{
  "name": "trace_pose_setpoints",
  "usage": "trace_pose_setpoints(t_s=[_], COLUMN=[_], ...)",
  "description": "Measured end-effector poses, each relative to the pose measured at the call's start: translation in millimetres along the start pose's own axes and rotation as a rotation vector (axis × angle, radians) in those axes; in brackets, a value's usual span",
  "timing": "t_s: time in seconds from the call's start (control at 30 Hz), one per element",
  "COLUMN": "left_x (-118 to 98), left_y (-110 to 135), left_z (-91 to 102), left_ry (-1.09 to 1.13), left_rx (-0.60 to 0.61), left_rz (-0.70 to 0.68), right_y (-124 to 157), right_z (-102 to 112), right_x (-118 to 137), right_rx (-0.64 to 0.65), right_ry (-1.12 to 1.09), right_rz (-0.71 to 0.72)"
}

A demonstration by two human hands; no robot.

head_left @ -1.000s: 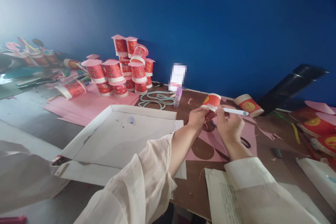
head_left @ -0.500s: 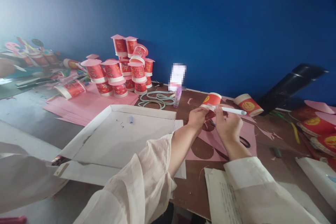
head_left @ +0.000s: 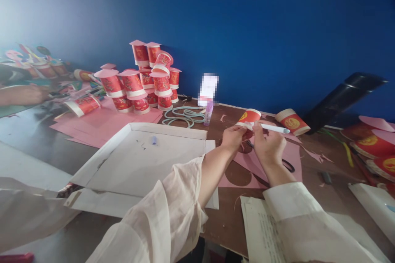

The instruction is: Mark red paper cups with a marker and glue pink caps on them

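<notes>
My left hand is closed around a red paper cup with a yellow print, which lies tilted on its side. In my right hand is a white marker pen, its rear end pointing right. The pen's tip meets the area by the cup's pale rim, but my fingers hide whether it touches. Under both hands lie pink paper sheets with round cut-outs, and black-handled scissors partly covered by my right hand. Another red cup leans over just to the right.
At left, a white box lid holds a small pale-blue cap. Stacked red cups stand behind it. A coiled cord, purple tube and black bottle line the wall. Another person's hand reaches in far left.
The other person's hand and forearm have come further into view at the far left. My own hands, the cup and the marker pen look almost unchanged.
</notes>
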State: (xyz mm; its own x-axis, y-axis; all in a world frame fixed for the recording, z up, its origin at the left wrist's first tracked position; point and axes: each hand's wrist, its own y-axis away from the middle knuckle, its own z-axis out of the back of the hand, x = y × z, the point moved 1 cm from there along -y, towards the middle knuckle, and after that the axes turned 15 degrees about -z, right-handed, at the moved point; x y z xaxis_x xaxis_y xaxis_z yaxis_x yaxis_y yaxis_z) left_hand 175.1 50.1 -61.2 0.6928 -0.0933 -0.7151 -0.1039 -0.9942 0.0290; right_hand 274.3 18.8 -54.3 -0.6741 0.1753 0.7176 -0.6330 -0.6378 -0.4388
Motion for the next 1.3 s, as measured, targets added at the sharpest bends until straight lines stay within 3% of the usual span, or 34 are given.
trace_pose_setpoints(t_s=[1.3], left_x=[-1.3], left_y=[1.3], left_z=[-1.5], left_ry=[-0.042], left_rx=[-0.008], left_rz=[0.005], right_y=[0.3], right_z=[-4.4], right_x=[-1.5], right_rx=[-0.054], right_ry=[-0.04], right_rz=[0.058])
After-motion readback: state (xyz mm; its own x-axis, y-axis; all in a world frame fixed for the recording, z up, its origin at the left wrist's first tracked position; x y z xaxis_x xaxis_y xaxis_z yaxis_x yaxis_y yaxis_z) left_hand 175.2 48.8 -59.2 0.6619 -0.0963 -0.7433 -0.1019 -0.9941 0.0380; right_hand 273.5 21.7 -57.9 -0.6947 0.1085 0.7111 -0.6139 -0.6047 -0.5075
